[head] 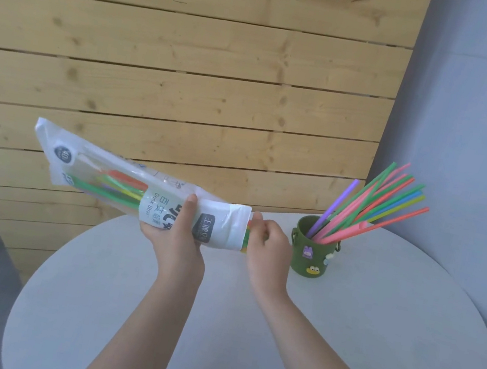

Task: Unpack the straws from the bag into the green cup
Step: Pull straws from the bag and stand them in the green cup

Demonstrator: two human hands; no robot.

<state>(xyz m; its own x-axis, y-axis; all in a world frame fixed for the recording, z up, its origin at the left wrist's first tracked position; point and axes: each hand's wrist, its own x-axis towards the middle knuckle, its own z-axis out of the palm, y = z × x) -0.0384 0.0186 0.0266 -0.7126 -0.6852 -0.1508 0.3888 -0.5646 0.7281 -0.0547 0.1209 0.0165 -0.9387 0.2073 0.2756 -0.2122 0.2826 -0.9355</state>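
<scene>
My left hand [176, 237] grips a clear and white plastic straw bag [125, 183] from below, holding it in the air over the table with its open mouth pointing right. Several coloured straws [111, 185] lie inside the bag. My right hand [268, 240] is at the bag's mouth, fingers closed on the straw ends that poke out there. To the right stands the green cup [313, 252] with small stickers on its side. Several straws [375, 204] in pink, green, blue, yellow and purple lean out of it to the upper right.
A round white table [242, 330] lies under my hands, with the cup near its far right edge. Behind it is a wooden plank wall [176, 58]. A grey wall [479, 128] is on the right.
</scene>
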